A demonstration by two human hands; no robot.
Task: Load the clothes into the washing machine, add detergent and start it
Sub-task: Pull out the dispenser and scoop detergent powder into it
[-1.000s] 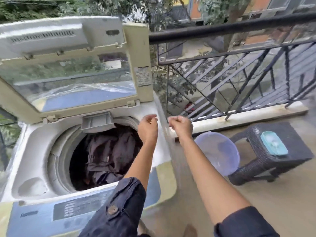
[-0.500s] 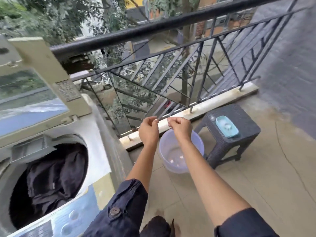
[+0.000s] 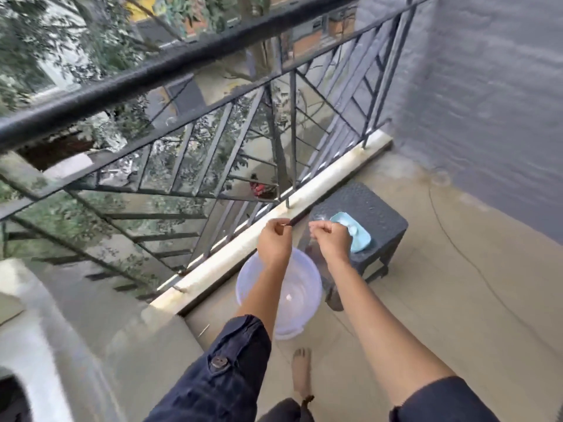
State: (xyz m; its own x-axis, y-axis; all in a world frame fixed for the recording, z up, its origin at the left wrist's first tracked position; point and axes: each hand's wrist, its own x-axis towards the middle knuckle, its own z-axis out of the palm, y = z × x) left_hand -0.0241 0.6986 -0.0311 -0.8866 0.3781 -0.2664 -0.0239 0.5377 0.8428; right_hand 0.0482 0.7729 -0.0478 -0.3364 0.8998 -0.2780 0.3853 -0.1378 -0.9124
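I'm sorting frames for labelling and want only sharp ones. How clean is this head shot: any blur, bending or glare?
Head view: soft, even daylight without hard shadows; motion smear on the grey wall and the pale washing machine top; the black handrail bows from the wide lens; the left hand and right hand are fairly sharp, above the translucent round plastic basin.

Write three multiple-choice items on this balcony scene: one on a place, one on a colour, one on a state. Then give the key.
1. Where is the soap dish?
A. on the stool
B. in the basin
C. on the railing

2. What colour is the stool?
A. red
B. dark grey
C. white

3. How are the left hand and right hand?
A. flat open
B. closed, fingers pinched
C. inside the basin

Key: A, the dish lies on the stool top; B, its woven top is dark grey; B, both fists are curled above the basin.
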